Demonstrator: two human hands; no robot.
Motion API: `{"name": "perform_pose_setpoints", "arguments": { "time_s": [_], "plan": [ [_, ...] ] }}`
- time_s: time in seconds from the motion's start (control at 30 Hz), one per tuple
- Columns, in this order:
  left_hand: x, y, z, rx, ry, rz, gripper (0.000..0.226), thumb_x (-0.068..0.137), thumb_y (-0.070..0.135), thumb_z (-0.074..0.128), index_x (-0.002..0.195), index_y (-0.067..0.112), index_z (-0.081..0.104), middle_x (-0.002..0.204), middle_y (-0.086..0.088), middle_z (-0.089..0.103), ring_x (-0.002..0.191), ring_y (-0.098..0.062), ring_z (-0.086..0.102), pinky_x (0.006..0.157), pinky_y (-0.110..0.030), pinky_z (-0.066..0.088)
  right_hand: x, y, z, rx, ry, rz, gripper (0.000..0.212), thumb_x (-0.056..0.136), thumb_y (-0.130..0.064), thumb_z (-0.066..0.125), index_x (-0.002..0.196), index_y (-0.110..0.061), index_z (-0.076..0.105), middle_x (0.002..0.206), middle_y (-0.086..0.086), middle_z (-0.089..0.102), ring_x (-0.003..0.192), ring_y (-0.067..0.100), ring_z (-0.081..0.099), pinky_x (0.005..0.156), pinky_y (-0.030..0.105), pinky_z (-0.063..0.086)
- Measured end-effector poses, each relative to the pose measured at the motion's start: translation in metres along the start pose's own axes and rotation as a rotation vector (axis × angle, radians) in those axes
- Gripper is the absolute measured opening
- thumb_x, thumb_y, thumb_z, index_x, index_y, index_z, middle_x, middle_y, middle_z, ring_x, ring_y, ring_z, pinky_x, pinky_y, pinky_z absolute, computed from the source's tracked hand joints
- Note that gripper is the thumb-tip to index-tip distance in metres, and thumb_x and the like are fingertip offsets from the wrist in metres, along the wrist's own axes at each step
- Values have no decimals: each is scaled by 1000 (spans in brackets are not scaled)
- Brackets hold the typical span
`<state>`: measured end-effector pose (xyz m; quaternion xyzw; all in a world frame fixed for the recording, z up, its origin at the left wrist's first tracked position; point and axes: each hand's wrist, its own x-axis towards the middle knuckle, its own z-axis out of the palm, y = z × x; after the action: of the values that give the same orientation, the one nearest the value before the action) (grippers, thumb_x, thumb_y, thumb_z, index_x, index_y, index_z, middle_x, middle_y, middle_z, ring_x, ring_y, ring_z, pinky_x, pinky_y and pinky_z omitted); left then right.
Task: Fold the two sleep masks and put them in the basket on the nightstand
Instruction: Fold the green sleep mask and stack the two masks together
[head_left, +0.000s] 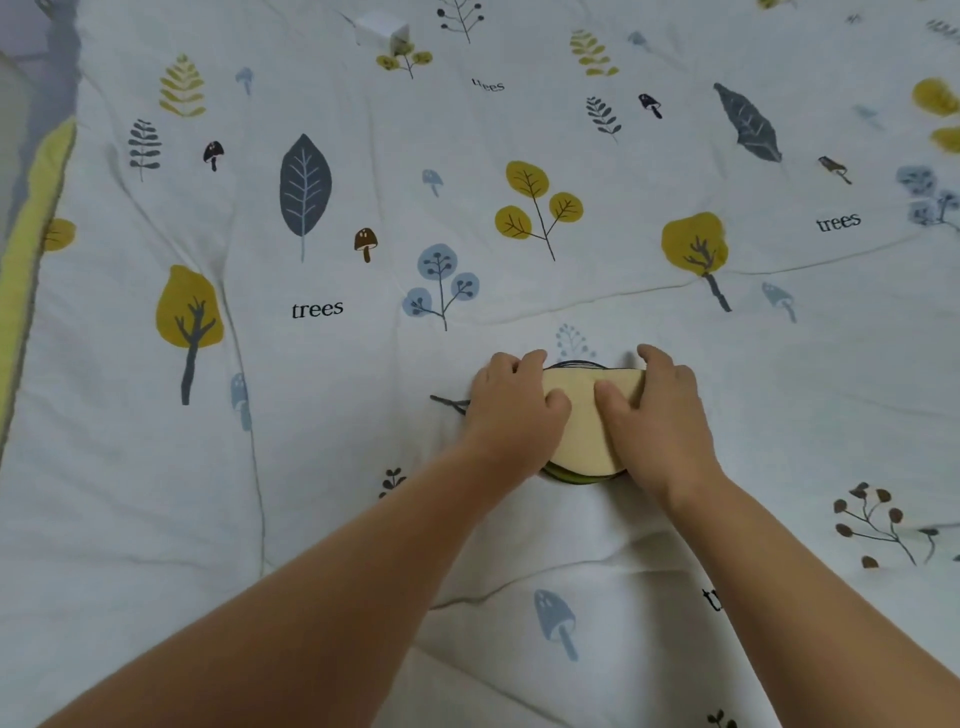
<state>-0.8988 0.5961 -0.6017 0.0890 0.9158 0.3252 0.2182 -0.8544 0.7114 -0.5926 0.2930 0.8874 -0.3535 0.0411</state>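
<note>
Landmark for all positions: the cream sleep mask (584, 431), lying on the printed quilt (322, 415) low and right of centre in the head view.

Cream sleep mask: already doubled over, half-moon outline, straight edge away from the person, curved edge toward them. Under its near edge a green rim (569, 476) shows; probably the 2nd mask stacked beneath, but cannot confirm. A dark strap (448, 401) trails out past the mask's left side, and a dark loop shows just beyond its far edge.

Left hand (511, 410): lies palm-down on the mask's left half, fingers together and curled over the far-left corner, thumb pressing flat on the cream face. Pressing, not gripping.

Right hand (657, 410): mirrors it on the right half, fingers wrapped over the far-right corner, thumb laid on the cream face close to the other thumb. Also pressing down.

Judgement: both palms flat serve to set the crease and keep the springy padding from opening. Folding looks nearly complete.

Basket and nightstand: neither in view. A small white box (382, 28) sits on the quilt far beyond the mask.

Risk: loose strap may snag or unfold the stack on lifting.
</note>
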Motion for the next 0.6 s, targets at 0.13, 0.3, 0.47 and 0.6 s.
{"name": "perform_pose_setpoints", "arguments": {
  "time_s": [0.13,0.3,0.47,0.6],
  "plan": [
    [3,3,1,-17,-75,37,51,87,23,42,137,16,33,133,-15,44,122,-31,40,103,-38,31,3,1,2,-7,-51,4,59,86,-32,50,139,-14,30,138,11,42,124,27,41,95,36,36],
    [0,3,-5,3,-157,21,44,85,22,46,128,16,41,125,-16,46,114,-32,46,96,-38,36,1,0,0,-31,-117,39,43,82,-33,54,119,-12,49,115,10,57,96,23,50,79,31,40],
    [-24,-1,-16,-42,-187,-1,41,83,21,47,123,16,45,120,-14,48,108,-28,48,84,-30,34,-24,-6,-5,-5,-145,27,32,80,-34,56,105,-15,51,102,7,58,89,23,51,75,32,41],
    [-55,-1,-36,-91,-175,-28,41,81,18,47,122,18,46,120,-12,49,108,-26,48,87,-29,35,-52,-22,-14,4,-173,-10,24,80,-34,57,97,-20,47,97,3,55,88,21,50,75,30,39]
  ]
}}
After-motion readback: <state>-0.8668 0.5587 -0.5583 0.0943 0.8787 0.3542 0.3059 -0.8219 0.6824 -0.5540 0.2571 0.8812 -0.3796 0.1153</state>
